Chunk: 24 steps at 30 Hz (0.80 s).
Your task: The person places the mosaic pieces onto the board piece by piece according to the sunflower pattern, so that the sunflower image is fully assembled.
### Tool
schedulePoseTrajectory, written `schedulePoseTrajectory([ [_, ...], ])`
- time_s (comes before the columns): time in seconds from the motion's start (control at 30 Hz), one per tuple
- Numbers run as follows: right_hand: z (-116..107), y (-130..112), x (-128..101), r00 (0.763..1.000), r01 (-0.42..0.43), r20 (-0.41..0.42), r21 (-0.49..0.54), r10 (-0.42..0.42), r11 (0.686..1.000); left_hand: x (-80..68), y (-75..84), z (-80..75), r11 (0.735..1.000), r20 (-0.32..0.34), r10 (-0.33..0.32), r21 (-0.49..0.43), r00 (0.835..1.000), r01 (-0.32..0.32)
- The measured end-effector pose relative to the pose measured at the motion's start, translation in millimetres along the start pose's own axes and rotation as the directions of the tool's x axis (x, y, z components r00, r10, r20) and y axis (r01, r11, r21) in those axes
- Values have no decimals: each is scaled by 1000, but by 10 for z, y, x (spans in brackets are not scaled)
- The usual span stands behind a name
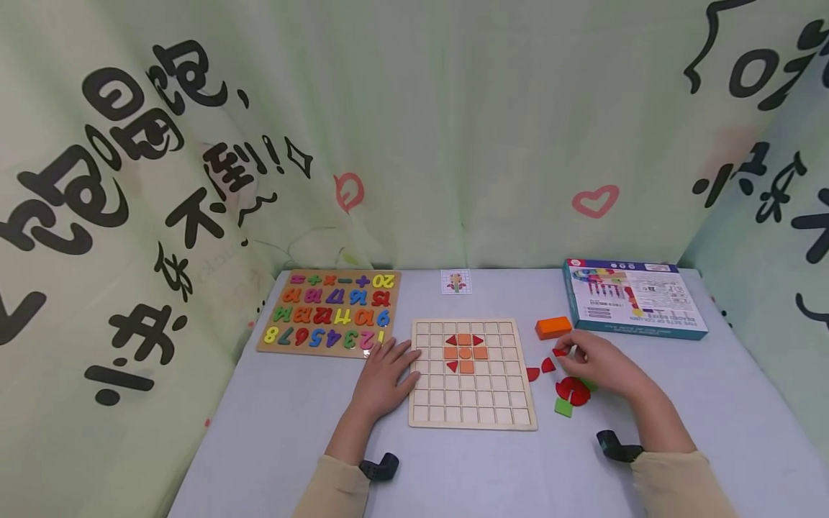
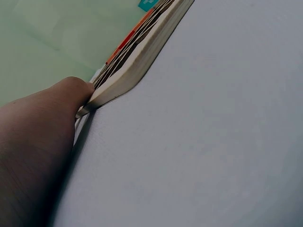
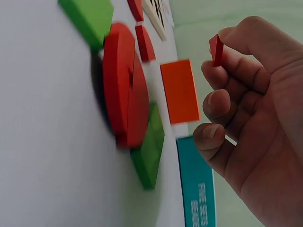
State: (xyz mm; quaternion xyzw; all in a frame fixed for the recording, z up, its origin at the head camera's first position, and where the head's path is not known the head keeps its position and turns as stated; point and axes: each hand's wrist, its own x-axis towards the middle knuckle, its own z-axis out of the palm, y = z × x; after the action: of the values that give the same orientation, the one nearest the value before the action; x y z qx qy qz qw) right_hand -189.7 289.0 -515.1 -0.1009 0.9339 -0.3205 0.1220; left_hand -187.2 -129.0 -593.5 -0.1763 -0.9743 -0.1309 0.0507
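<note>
My right hand (image 1: 599,363) pinches a small red piece (image 3: 216,50) between thumb and index finger, the other fingers curled loosely. It hovers beside red pieces (image 1: 573,391) piled with green ones, just right of the wooden grid board (image 1: 471,414). On that board, orange squares surround an orange circle (image 1: 465,353), and red triangles (image 1: 478,340) sit at three of the corners. My left hand (image 1: 385,381) rests at the board's left side with fingers extended, the thumb touching its edge. In the left wrist view the thumb (image 2: 75,90) meets the board's corner.
A number puzzle board (image 1: 311,350) lies at the back left. Behind the grid board is a small picture card (image 1: 456,282). An orange block (image 1: 553,328) stands near a flat teal box (image 1: 637,298) at the back right. A green square (image 1: 563,407) lies nearer me.
</note>
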Motion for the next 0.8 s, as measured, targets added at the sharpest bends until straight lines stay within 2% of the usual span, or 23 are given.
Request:
schedulePoseTrajectory([
  [0.27, 140, -229, 141, 999, 21, 35, 24, -22, 999, -2, 1, 0, 1000, -2, 0, -7, 1000, 0],
  [0.8, 477, -532, 340, 994, 82, 71, 42, -85, 996, -3, 11, -21, 1000, 10, -5, -5, 1000, 5],
])
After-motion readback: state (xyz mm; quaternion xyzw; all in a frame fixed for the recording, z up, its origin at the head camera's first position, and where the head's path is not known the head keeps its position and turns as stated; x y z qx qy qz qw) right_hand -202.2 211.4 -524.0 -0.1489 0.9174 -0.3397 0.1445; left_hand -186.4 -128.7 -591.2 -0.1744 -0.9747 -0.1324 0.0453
